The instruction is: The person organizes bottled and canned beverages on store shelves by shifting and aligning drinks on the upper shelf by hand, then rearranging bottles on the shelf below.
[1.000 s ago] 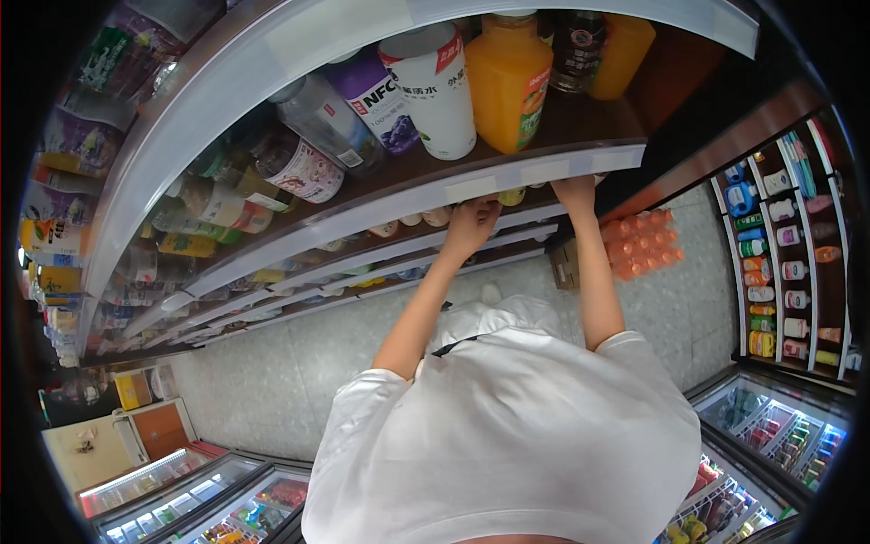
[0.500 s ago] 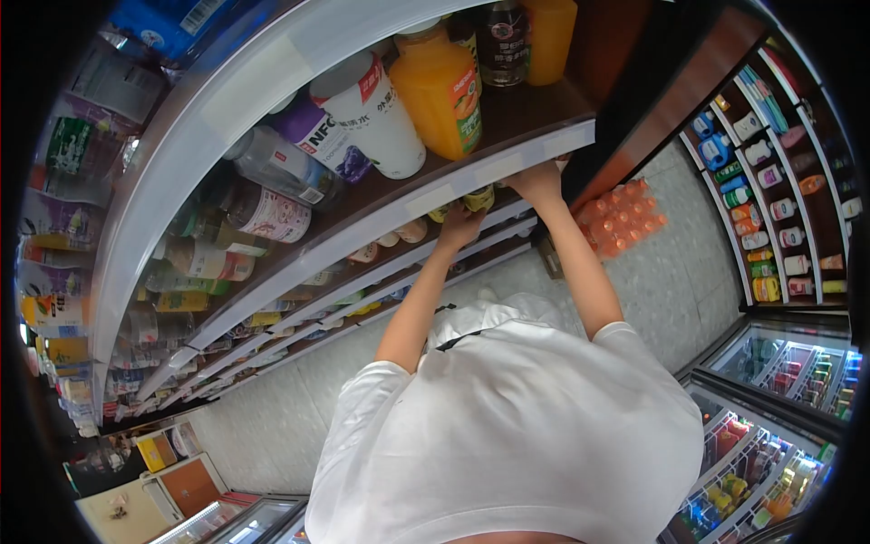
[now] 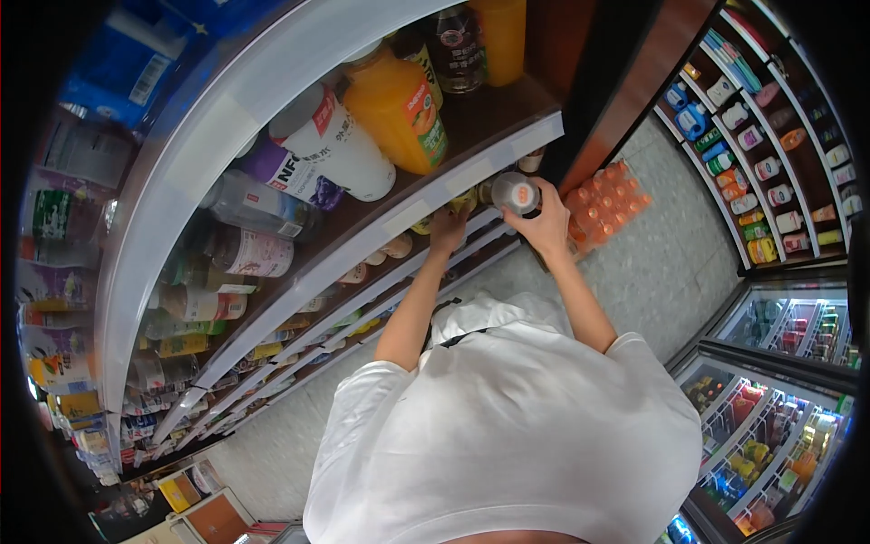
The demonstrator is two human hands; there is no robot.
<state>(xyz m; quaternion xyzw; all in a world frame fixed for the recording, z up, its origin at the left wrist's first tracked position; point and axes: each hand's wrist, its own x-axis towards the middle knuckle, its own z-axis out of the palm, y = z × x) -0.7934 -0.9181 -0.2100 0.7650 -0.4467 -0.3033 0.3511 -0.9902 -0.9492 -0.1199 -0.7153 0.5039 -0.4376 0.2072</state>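
Observation:
Just outside the shelf edge, my right hand (image 3: pixel 546 222) is closed around a bottle (image 3: pixel 515 194), seen from its top, with a pale round cap bearing an orange-red mark. To its left, my left hand (image 3: pixel 448 228) reaches under the same shelf's front edge. Its fingers are curled against a yellow-labelled container (image 3: pixel 464 201), which the hand and shelf partly hide. On the shelf above stand an orange juice bottle (image 3: pixel 396 109), a white bottle (image 3: pixel 340 145) and a purple-labelled NFC juice bottle (image 3: pixel 292 172).
The long shelf unit's white front edge (image 3: pixel 426 195) curves across the left, with several rows of drinks. A dark upright panel (image 3: pixel 609 82) closes its right end. An orange-capped bottle pack (image 3: pixel 609 207) sits on the floor (image 3: pixel 652 218). Glass-door coolers (image 3: pixel 761 435) and another stocked shelf (image 3: pixel 761 163) line the right.
My right hand has come out from under the shelf edge and the capped bottle now shows in it. My left hand stays at the yellow container. The view has shifted slightly.

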